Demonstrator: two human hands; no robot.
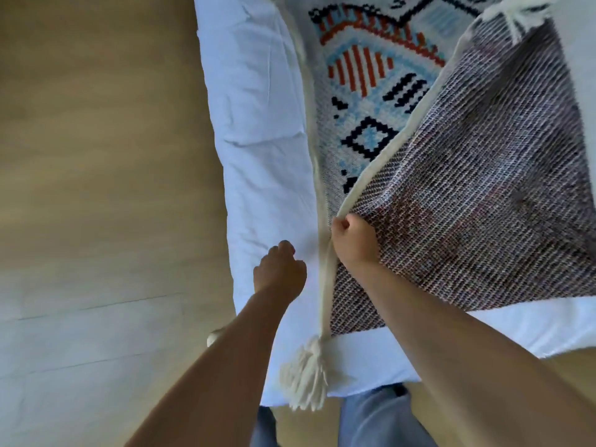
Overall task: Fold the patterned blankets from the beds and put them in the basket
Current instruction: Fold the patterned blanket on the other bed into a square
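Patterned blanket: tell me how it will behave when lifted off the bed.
Likely floppy: the patterned blanket lies folded back on itself, and its cream border bends where the right hand grips it. The chunky knit suggests some weight, so it should sag. The corner tassel lies loose at the edge of the bed and will probably swing.

There is one view only. The camera sits on the person's head and looks steeply down and a little forward, with a wide angle. It is near the bed (pixel 258 124), whose near corner lies just below it. The floor (pixel 96 156) fills the left and the blanket (pixel 483 172) the far right.
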